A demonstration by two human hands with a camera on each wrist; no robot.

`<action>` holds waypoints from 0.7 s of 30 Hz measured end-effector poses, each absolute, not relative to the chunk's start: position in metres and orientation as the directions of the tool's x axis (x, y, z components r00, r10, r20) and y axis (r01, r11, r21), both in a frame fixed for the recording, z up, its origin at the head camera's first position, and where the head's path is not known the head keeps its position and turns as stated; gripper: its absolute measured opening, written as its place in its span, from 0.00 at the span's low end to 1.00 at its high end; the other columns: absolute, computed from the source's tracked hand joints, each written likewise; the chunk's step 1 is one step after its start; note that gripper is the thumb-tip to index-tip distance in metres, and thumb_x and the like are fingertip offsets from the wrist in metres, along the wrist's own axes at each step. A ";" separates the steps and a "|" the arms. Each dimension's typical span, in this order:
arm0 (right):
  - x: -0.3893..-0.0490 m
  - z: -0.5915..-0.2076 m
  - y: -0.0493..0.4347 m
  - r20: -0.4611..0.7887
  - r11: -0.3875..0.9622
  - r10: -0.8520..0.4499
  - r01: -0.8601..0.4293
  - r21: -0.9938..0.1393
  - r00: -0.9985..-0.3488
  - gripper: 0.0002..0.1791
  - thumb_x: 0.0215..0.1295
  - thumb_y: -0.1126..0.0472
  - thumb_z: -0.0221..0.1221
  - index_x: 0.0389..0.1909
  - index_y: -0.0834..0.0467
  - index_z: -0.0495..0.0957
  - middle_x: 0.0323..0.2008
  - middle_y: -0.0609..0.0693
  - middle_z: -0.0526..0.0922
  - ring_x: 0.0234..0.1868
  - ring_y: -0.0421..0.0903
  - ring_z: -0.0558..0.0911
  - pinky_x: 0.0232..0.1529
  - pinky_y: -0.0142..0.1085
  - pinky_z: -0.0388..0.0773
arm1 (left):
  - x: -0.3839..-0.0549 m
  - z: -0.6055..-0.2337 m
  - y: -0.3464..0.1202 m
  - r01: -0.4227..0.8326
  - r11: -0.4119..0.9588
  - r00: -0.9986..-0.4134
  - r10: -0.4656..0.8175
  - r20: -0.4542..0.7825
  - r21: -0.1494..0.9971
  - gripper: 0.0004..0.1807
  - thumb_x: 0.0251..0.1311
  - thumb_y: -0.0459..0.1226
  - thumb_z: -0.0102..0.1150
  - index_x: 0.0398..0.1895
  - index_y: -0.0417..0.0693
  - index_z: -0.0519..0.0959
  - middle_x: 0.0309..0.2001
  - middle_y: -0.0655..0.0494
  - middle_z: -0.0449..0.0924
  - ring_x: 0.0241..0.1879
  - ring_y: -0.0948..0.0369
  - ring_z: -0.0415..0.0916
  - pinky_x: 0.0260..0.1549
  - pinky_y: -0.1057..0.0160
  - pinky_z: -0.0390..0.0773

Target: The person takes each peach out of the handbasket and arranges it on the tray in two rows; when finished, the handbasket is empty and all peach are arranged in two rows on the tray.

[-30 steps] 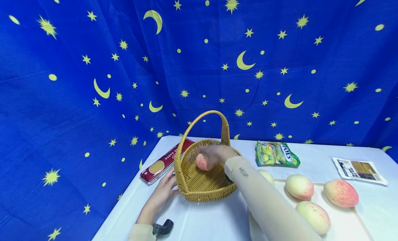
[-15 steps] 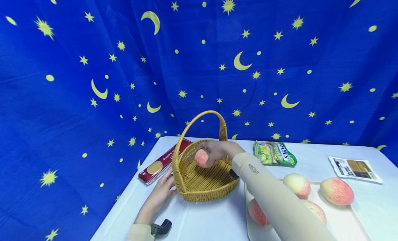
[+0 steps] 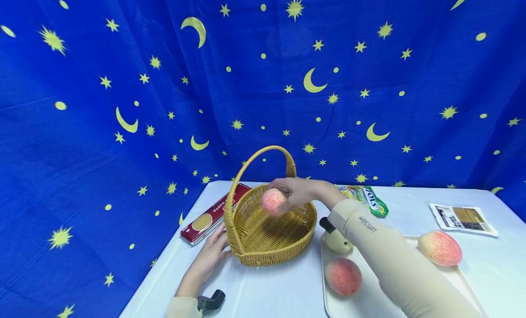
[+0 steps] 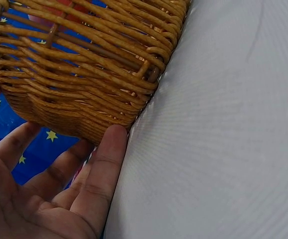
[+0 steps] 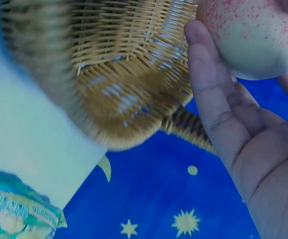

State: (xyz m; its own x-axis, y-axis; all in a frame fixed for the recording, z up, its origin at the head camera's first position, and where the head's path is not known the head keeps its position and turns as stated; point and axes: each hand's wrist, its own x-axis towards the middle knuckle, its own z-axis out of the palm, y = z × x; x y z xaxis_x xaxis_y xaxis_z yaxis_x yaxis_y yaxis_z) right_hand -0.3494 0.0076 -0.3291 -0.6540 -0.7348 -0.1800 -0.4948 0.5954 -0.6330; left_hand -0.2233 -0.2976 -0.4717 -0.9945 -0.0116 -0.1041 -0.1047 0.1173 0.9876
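A pink-and-cream peach (image 3: 274,201) is held in the fingers of my right hand (image 3: 300,191), over the inside of a wicker basket (image 3: 275,258) with a tall arched handle. Below it the basket's woven floor shows. The right wrist view has the peach (image 5: 253,42) between fingers and thumb, its speckled red fading to cream. My left hand (image 3: 208,255) is at the basket's left side. Up close in the left wrist view, the extended fingertips of that left hand (image 4: 54,189) rest against the lower wicker wall (image 4: 74,94), near the white tablecloth.
To the right is a white tray (image 3: 370,299) with a red peach (image 3: 343,277), a pale peach (image 3: 338,242) and a pink-yellow peach (image 3: 440,248). My right sleeve covers part of it. A red pasta pack (image 3: 211,217), green candy bag (image 3: 371,201) and flat packet (image 3: 464,219) lie behind.
My right hand has risen and shifted right inside the basket's opening, still holding the peach. The right sleeve has swung right, showing more of the tray's left side. The left hand stays put.
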 end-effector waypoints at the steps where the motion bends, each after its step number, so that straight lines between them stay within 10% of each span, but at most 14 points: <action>1: -0.349 -0.328 0.012 -0.168 0.594 -0.740 -0.515 -0.619 -0.652 0.41 0.64 0.46 0.75 0.76 0.44 0.69 0.58 0.52 0.83 0.58 0.48 0.81 0.61 0.48 0.82 | -0.223 -0.472 -0.298 -0.107 0.116 -0.994 -0.011 -0.106 0.988 0.36 0.80 0.45 0.52 0.87 0.55 0.58 0.74 0.40 0.74 0.70 0.46 0.76 0.63 0.47 0.86; 21: -0.314 -0.327 0.126 -0.013 0.513 -0.709 -0.503 -0.695 -0.705 0.39 0.68 0.47 0.72 0.76 0.47 0.69 0.53 0.54 0.86 0.47 0.47 0.87 0.46 0.41 0.87 | -0.223 -0.472 -0.296 -0.100 0.126 -0.995 -0.018 -0.099 0.987 0.34 0.81 0.43 0.49 0.87 0.54 0.56 0.72 0.40 0.77 0.71 0.46 0.76 0.65 0.46 0.84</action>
